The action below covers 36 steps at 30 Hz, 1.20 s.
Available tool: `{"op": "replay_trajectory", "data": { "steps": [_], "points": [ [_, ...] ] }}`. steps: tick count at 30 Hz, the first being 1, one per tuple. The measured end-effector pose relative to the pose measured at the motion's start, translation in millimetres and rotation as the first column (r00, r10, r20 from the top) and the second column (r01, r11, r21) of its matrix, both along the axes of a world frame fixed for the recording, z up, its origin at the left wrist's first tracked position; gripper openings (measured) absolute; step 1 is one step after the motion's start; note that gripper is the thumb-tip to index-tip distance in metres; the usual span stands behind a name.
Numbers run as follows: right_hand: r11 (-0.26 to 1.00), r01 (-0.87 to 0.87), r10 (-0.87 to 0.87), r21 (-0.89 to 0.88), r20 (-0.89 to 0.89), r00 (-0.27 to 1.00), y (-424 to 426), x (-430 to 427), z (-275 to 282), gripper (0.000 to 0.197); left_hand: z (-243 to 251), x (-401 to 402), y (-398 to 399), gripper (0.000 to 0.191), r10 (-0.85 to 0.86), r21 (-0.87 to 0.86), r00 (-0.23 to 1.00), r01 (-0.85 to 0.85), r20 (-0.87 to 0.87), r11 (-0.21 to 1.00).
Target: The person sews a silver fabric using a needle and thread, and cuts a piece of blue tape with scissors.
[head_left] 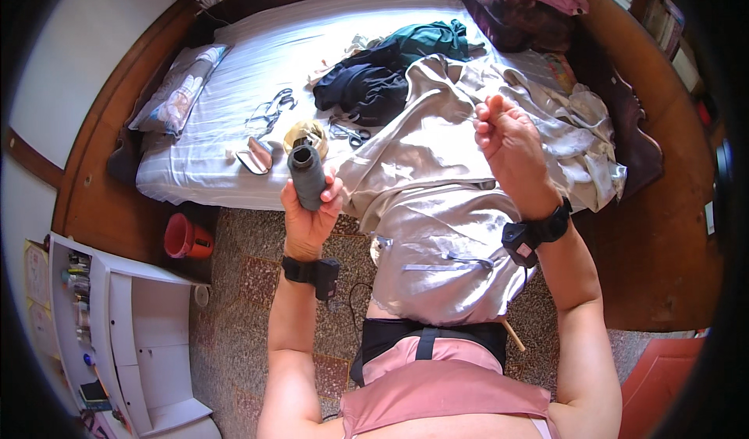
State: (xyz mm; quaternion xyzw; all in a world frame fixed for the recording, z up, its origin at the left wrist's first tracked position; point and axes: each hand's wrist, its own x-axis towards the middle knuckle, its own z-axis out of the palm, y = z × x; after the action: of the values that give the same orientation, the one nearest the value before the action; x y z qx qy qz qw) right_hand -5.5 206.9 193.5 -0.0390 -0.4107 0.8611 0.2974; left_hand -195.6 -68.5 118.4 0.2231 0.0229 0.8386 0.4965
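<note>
My left hand (313, 217) holds a cone of dark grey thread (307, 179) upright, its hollow end facing up. My right hand (506, 132) is raised over the bed with thumb and fingertips pinched together; a thread between them is too fine to make out. A light satin cloth (433, 222) with a narrow ribbon (439, 267) covers my lap and spreads onto the bed. Just beyond the cone lies a yellowish round roll (306, 136), with black-handled scissors (350, 134) to its right and an open small case (255, 157) to its left.
On the striped bed (193, 176) are a black garment (366, 85), a green cloth (430, 38), a strap-like tangle (272, 108) and a pillow (184, 88). Folded blankets (526, 6) are stacked at the far right. A red bin (187, 237) and white shelving (155, 322) stand at left.
</note>
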Motion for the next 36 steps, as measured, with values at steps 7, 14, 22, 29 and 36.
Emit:
{"op": "replay_trajectory", "data": {
  "steps": [7, 14, 22, 29, 36],
  "points": [
    [0.998, 0.066, -0.066, 0.011, -0.011, 0.998, 18, 8, -3, 0.009, -23, -35, -21, 0.062, 0.045, -0.036, 0.999, -0.046, -0.025, 0.998],
    [0.997, 0.078, -0.078, -0.002, -0.090, 0.993, 31, 17, 0, 0.010, -35, -63, -37, 0.062, 0.124, -0.075, 0.989, -0.129, -0.075, 0.989],
    [0.870, 0.236, -0.264, 0.433, 0.005, 0.964, 12, 95, 32, 0.017, -82, -160, -35, 0.047, 0.438, -0.562, 0.679, -0.734, -0.590, 0.380],
    [0.549, 0.349, -0.564, 0.759, 0.028, 0.826, 41, 277, 81, 0.016, -140, -252, 56, 0.057, 0.091, -0.274, 0.299, -0.937, -0.950, 0.219],
    [0.338, 0.404, -0.800, 0.850, 0.034, 0.599, 27, 378, 96, 0.017, -195, -330, 42, 0.057, -0.236, -0.158, 0.157, -0.987, -0.959, -0.014]
  ]
}}
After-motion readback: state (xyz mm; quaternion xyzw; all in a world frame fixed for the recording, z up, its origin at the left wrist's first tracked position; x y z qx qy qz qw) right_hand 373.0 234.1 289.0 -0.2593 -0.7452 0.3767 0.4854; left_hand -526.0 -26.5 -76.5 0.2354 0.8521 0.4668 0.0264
